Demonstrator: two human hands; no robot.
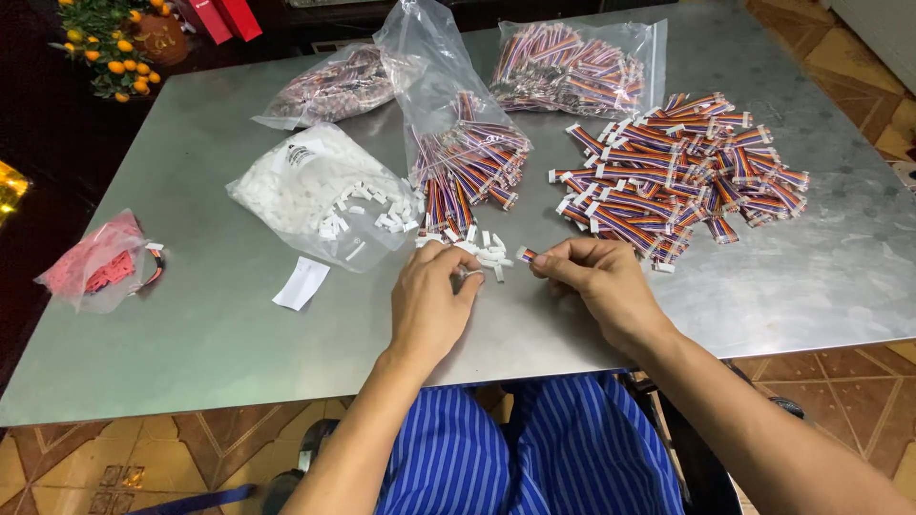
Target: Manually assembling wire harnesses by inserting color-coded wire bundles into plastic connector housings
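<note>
**Two hands at a table of wire bundles and white plugs**

Nearest the camera, blue striped trousers (pixel 534 448) fill the bottom edge, and both forearms run out of the picture there. The lap hides whatever seat is beneath it; only dark bits show to either side.

The left hand (pixel 431 303) rests on the metal table (pixel 191 324), fingers curled in and pinched together on something small and pale at the fingertips. It looks like a white plug, but the fingers cover most of it and I cannot tell for sure. The right hand (pixel 599 278) lies just beside it, thumb and forefinger clamped on a short wire piece (pixel 526 254), whose striped end sticks out to the left; the rest is hidden in the grip. The two hands are close but not touching.

Just beyond the fingertips lies a small scatter of loose plugs (pixel 485 250). To the left, a white slip (pixel 301 282) lies flat, and further left a pink bag (pixel 95 262) sits near the table edge, its contents hard to make out.

Past the plugs, an open clear bag of plugs (pixel 315 191) spills toward the middle. Beside it a tall bag (pixel 448 105) stands half open with wire bundles (pixel 468 172) pouring out. On the right a big loose pile (pixel 677 167) of bundles spreads out.

At the far edge lie two more bags of bundles, one left (pixel 329 86), one right (pixel 572 67). Beyond the far left corner, a plant (pixel 110 43) with small orange fruit is partly cut off.
</note>
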